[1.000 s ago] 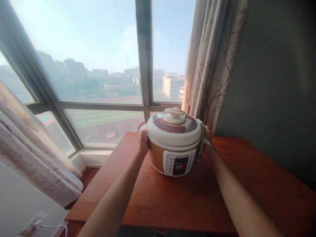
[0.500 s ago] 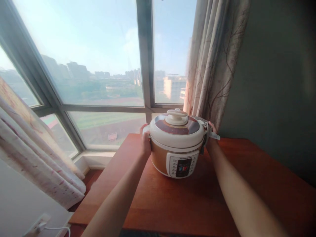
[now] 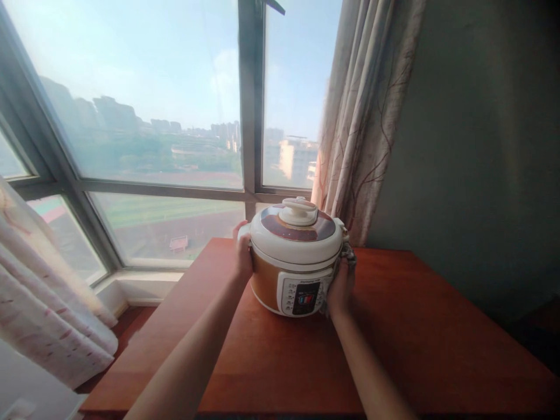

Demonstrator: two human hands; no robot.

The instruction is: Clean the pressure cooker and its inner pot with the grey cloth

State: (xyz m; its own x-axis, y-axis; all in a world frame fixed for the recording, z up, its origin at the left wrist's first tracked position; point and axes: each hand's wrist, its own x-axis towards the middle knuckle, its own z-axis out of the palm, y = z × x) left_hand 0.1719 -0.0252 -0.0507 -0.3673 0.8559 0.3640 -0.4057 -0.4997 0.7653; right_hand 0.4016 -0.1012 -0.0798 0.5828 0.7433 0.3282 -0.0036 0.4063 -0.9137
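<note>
A cream and orange electric pressure cooker (image 3: pixel 296 256) stands on a red-brown wooden table (image 3: pixel 415 344) near the window. Its lid, with a white knob, is on, and the control panel faces me. My left hand (image 3: pixel 242 255) grips the cooker's left side just under the lid rim. My right hand (image 3: pixel 340 290) presses a grey cloth (image 3: pixel 348 254) against the cooker's lower right side, beside the control panel. Most of the cloth is hidden behind the hand and the pot.
A large window (image 3: pixel 144 116) with dark frames runs behind the table. A patterned curtain (image 3: pixel 363 128) hangs right behind the cooker at the right. Another curtain (image 3: pixel 39 303) hangs at the lower left. A dark green wall (image 3: pixel 481 146) borders the table on the right.
My right hand has come down from the cooker's right handle to its lower right front with the cloth. The left hand stays on the left side. The view has shifted slightly.
</note>
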